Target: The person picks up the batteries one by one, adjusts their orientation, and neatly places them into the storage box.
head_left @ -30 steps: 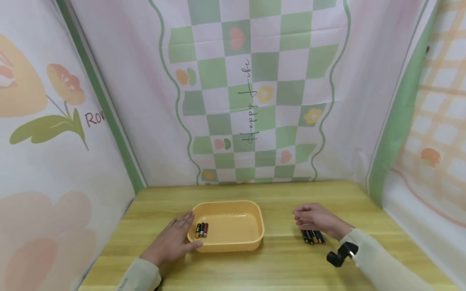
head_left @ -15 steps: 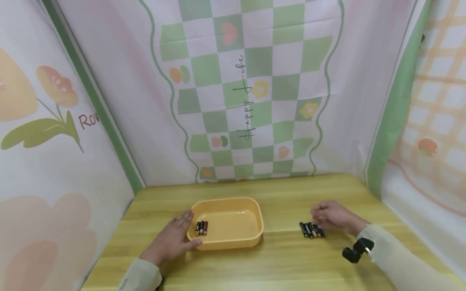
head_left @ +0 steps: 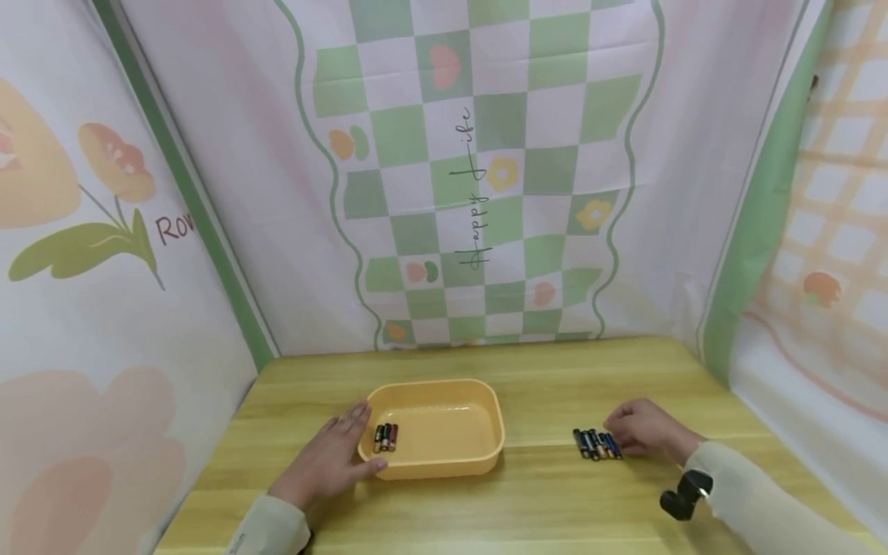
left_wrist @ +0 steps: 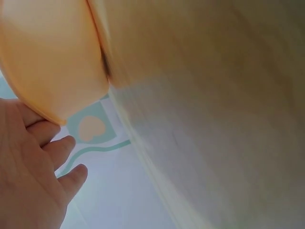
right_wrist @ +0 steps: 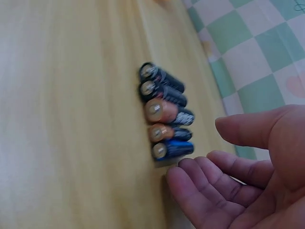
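While the spread left hand point(head_left: 324, 460) touches a tray point(head_left: 447, 467), the right hand point(head_left: 647, 428) curves loosely; batteries point(right_wrist: 167, 112) lie beside it.

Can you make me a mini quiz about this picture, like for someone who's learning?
1. How many batteries are inside the yellow tray?
2. True or false: the right hand is gripping a battery.
3. The left hand is touching: A) the right hand, B) the tray, C) the wall cloth.

Key:
1. Three.
2. False; it holds nothing and is beside the battery row on the table.
3. B.
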`<state>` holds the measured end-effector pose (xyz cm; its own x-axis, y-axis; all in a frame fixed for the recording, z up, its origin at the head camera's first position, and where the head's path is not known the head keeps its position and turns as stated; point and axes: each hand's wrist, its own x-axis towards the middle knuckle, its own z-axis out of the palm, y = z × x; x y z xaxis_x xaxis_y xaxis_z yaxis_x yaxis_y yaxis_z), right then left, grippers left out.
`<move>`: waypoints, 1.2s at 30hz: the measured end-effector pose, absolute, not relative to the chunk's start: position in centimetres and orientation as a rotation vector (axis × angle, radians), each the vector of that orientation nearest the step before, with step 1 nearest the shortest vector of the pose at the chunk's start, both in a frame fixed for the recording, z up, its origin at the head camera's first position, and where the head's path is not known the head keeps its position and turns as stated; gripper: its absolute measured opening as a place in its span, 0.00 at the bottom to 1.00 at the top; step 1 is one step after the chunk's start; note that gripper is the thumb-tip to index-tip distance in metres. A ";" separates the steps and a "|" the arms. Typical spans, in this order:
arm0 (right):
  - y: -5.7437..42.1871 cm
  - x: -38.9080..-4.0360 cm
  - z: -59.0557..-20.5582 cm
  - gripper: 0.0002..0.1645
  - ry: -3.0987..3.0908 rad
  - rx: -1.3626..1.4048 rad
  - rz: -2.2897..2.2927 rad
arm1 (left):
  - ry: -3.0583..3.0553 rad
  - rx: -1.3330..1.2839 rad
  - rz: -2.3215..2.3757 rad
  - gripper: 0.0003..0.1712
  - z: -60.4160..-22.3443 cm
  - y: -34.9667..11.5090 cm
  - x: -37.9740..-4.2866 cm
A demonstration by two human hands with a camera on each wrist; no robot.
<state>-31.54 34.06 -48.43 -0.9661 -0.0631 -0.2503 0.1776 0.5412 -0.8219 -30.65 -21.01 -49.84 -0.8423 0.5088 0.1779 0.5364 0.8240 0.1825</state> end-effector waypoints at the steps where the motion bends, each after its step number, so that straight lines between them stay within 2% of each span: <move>1: 34.0 -31.5 -48.5 0.13 2.538 0.121 -1.383 | -2.887 -0.827 -0.342 0.54 -49.8 -21.0 -30.6; 19: 33.5 -31.3 -48.9 0.11 2.670 0.114 -1.230 | -2.910 -0.820 -0.367 0.54 -49.8 -21.0 -30.6; 29: 33.8 -31.3 -49.2 0.03 2.801 0.102 -1.023 | -2.895 -0.824 -0.366 0.55 -49.8 -21.0 -30.7; 36: 33.9 -31.1 -49.2 0.06 2.818 0.088 -1.003 | -2.904 -0.821 -0.370 0.55 -49.7 -21.1 -30.6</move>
<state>-31.13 33.93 -49.20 -0.9871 0.0053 -0.1599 0.1051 0.7749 -0.6232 -30.58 -21.08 -49.73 -0.8492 0.5025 0.1621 0.5271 0.8249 0.2043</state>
